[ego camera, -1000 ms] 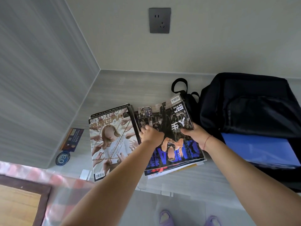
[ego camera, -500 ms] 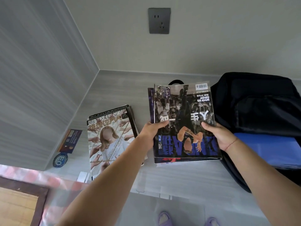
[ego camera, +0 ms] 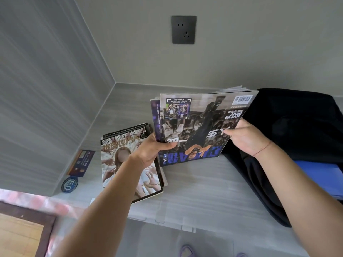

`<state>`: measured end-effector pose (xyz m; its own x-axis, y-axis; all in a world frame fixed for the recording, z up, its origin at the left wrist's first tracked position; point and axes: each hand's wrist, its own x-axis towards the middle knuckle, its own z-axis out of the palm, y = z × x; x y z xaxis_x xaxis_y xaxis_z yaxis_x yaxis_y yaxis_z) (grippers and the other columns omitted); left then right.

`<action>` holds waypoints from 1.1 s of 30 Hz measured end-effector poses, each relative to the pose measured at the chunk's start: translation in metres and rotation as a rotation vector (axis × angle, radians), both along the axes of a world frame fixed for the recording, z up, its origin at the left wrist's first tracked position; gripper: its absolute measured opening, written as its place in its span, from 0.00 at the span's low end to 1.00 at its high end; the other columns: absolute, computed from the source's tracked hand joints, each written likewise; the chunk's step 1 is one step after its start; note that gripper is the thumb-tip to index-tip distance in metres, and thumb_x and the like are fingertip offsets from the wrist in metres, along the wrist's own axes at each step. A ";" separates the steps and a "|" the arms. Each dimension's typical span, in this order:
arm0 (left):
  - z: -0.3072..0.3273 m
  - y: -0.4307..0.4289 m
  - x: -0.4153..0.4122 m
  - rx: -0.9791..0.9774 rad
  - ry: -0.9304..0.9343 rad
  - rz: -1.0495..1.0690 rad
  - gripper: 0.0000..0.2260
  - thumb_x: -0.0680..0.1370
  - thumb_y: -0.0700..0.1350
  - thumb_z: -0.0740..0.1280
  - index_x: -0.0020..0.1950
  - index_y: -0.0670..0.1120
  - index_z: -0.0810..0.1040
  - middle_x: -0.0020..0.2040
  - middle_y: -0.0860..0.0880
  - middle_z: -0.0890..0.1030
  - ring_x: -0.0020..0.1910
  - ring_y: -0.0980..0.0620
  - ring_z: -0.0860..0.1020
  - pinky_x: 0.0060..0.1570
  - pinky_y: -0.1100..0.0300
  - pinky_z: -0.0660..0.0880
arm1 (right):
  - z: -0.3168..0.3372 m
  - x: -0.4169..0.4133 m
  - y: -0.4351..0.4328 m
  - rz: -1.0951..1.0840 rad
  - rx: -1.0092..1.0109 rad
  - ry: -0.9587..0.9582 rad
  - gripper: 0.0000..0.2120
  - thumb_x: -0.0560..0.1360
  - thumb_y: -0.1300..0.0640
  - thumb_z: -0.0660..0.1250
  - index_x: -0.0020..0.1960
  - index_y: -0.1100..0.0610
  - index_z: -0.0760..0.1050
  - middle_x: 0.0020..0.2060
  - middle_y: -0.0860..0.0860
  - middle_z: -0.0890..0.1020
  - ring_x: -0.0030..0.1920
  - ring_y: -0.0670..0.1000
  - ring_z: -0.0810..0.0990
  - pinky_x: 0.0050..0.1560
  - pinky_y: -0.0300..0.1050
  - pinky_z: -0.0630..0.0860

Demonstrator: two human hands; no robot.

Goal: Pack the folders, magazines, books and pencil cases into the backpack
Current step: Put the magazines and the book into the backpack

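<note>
Just above the pale grey counter [ego camera: 194, 191], both the left hand [ego camera: 151, 152] and right hand [ego camera: 246, 139] grip a glossy dark-covered magazine stack [ego camera: 200, 127], with the open black fabric backpack [ego camera: 297, 127] immediately right, nearest the right hand.

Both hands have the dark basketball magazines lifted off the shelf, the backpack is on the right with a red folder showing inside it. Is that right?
Not quite: the folder showing in the backpack is blue, not red, as the head view shows. The rest holds: the left hand and right hand each have a grip on the dark magazines, lifted clear of the shelf.
</note>
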<state>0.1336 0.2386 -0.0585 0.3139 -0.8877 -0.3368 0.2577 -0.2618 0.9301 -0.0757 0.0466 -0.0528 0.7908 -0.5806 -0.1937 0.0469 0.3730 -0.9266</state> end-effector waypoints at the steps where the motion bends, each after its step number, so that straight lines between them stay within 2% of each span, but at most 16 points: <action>1: 0.000 -0.001 0.001 0.015 -0.018 0.001 0.15 0.71 0.27 0.67 0.52 0.43 0.80 0.45 0.50 0.86 0.46 0.52 0.84 0.53 0.58 0.78 | -0.002 -0.001 0.001 -0.012 -0.009 0.001 0.24 0.72 0.79 0.53 0.58 0.59 0.72 0.47 0.52 0.83 0.50 0.51 0.81 0.54 0.43 0.77; 3: 0.002 -0.004 0.003 0.042 -0.046 0.002 0.15 0.70 0.28 0.69 0.52 0.42 0.81 0.46 0.48 0.86 0.48 0.49 0.83 0.57 0.54 0.76 | -0.005 -0.003 0.003 -0.032 -0.013 -0.005 0.25 0.73 0.79 0.53 0.61 0.58 0.70 0.50 0.53 0.81 0.53 0.52 0.79 0.58 0.45 0.75; 6: 0.004 -0.009 0.005 0.095 -0.125 0.011 0.15 0.68 0.27 0.70 0.53 0.39 0.80 0.50 0.43 0.84 0.53 0.45 0.82 0.60 0.51 0.74 | -0.006 -0.003 0.007 -0.036 -0.014 -0.027 0.27 0.72 0.78 0.55 0.60 0.51 0.68 0.52 0.51 0.79 0.54 0.49 0.78 0.56 0.44 0.75; 9: 0.001 -0.011 0.003 0.148 -0.142 0.060 0.15 0.67 0.26 0.70 0.52 0.38 0.79 0.51 0.40 0.84 0.54 0.43 0.82 0.63 0.48 0.73 | -0.009 -0.005 0.010 -0.091 0.027 -0.070 0.28 0.66 0.73 0.61 0.61 0.52 0.63 0.56 0.54 0.74 0.58 0.53 0.74 0.62 0.53 0.69; 11: 0.001 -0.014 0.001 0.159 -0.138 0.077 0.15 0.67 0.25 0.69 0.50 0.40 0.79 0.51 0.39 0.84 0.54 0.41 0.82 0.63 0.46 0.73 | -0.010 -0.008 0.009 -0.089 0.033 -0.075 0.29 0.65 0.71 0.61 0.63 0.53 0.62 0.58 0.55 0.73 0.59 0.54 0.73 0.64 0.55 0.68; 13: 0.000 -0.016 0.001 0.157 -0.143 0.078 0.15 0.67 0.24 0.68 0.48 0.41 0.79 0.50 0.39 0.83 0.54 0.40 0.81 0.63 0.45 0.73 | -0.009 -0.012 0.008 -0.035 0.028 -0.063 0.31 0.65 0.70 0.66 0.65 0.53 0.63 0.58 0.54 0.75 0.59 0.53 0.75 0.63 0.52 0.71; 15: 0.003 -0.016 -0.001 0.141 -0.139 0.070 0.15 0.68 0.25 0.68 0.47 0.41 0.80 0.46 0.42 0.84 0.52 0.41 0.81 0.62 0.47 0.74 | -0.006 -0.013 0.008 0.008 0.012 -0.028 0.31 0.62 0.63 0.76 0.63 0.54 0.69 0.55 0.52 0.79 0.57 0.51 0.78 0.60 0.48 0.76; 16: 0.004 -0.015 -0.001 0.124 -0.131 0.060 0.14 0.68 0.26 0.69 0.47 0.41 0.80 0.45 0.44 0.84 0.50 0.43 0.82 0.61 0.49 0.74 | -0.005 -0.013 0.009 0.007 -0.011 -0.001 0.28 0.63 0.61 0.76 0.61 0.56 0.72 0.54 0.52 0.81 0.56 0.51 0.79 0.59 0.48 0.76; 18: 0.006 -0.015 -0.002 0.087 -0.113 0.047 0.12 0.68 0.30 0.72 0.48 0.43 0.81 0.42 0.49 0.85 0.48 0.47 0.82 0.59 0.52 0.74 | -0.003 -0.011 0.009 -0.033 -0.058 0.049 0.18 0.71 0.67 0.69 0.59 0.58 0.74 0.53 0.53 0.81 0.55 0.53 0.79 0.61 0.50 0.73; 20: 0.007 -0.016 -0.004 0.075 -0.099 0.085 0.11 0.69 0.34 0.73 0.49 0.46 0.81 0.43 0.52 0.86 0.48 0.50 0.82 0.59 0.55 0.74 | -0.002 -0.008 0.008 -0.062 -0.076 0.081 0.16 0.73 0.71 0.64 0.60 0.60 0.73 0.52 0.53 0.81 0.55 0.53 0.79 0.61 0.51 0.71; 23: 0.009 -0.022 -0.007 0.080 -0.143 0.155 0.10 0.71 0.40 0.73 0.50 0.49 0.80 0.47 0.52 0.84 0.50 0.54 0.81 0.58 0.57 0.73 | 0.004 -0.003 0.009 -0.097 -0.095 0.089 0.16 0.74 0.71 0.63 0.60 0.62 0.72 0.51 0.53 0.80 0.53 0.53 0.79 0.57 0.50 0.72; 26: 0.015 -0.027 -0.009 0.031 -0.182 0.173 0.09 0.73 0.36 0.71 0.50 0.48 0.79 0.43 0.55 0.83 0.39 0.64 0.81 0.43 0.67 0.74 | 0.016 0.001 0.007 -0.115 -0.177 0.084 0.17 0.74 0.72 0.63 0.61 0.62 0.71 0.51 0.54 0.80 0.53 0.53 0.78 0.58 0.48 0.75; 28: 0.015 -0.027 -0.004 0.013 -0.191 0.179 0.10 0.73 0.34 0.70 0.49 0.47 0.80 0.40 0.56 0.84 0.36 0.65 0.81 0.40 0.69 0.74 | 0.020 0.004 0.008 -0.113 -0.215 0.088 0.16 0.74 0.72 0.63 0.60 0.62 0.72 0.52 0.56 0.79 0.54 0.54 0.78 0.60 0.49 0.75; 30: 0.012 -0.024 0.000 0.017 -0.197 0.167 0.12 0.71 0.33 0.71 0.49 0.47 0.81 0.41 0.56 0.85 0.40 0.61 0.82 0.46 0.66 0.76 | 0.019 0.004 0.011 -0.100 -0.226 0.109 0.15 0.73 0.72 0.64 0.58 0.62 0.73 0.51 0.56 0.80 0.53 0.55 0.78 0.59 0.50 0.74; 33: 0.010 -0.022 0.002 0.054 -0.182 0.166 0.13 0.69 0.31 0.72 0.47 0.47 0.81 0.41 0.55 0.86 0.45 0.55 0.83 0.57 0.57 0.74 | 0.011 0.004 0.012 -0.083 -0.231 0.134 0.20 0.71 0.70 0.66 0.63 0.66 0.71 0.54 0.58 0.79 0.56 0.56 0.78 0.59 0.50 0.75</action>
<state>0.1354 0.2163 -0.0487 0.5141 -0.8010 -0.3067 0.1310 -0.2801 0.9510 -0.0722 0.0585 -0.0414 0.7150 -0.6832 -0.1485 -0.0606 0.1511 -0.9867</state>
